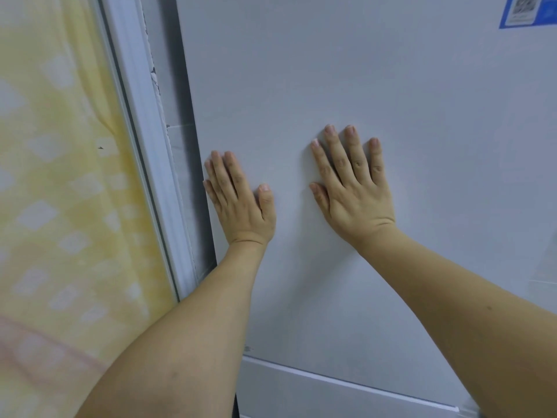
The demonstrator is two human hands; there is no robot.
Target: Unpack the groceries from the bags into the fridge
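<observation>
Two bare forearms enter from bottom of frame, reaching fwd and up. Both end in flat palms on the fridge door [331,70].

Left hand [239,200]: palm down on door, near its left edge. Fingers straight and close together, thumb out to the right. Holding nothing. Little-finger side sits just beside the door edge; cannot tell if it wraps the edge.

Right hand [352,188]: also flat on door, to the right of left hand and a bit higher. Fingers spread, thumb pointing toward left hand. Nothing held. Hands apart, not touching.

Door: pale grey, plain, appears shut. Horizontal seam [346,384] low in frame w/ another panel under it.

Left of door: dark gap, then white frame strip [144,140] running top to bottom at a tilt. Beyond that, yellow cloth [60,176] w/ white diamond pattern fills left side.

Far top right: blue sticker [527,10] w/ QR code on door, partly cut off.

No groceries or bags in view.
</observation>
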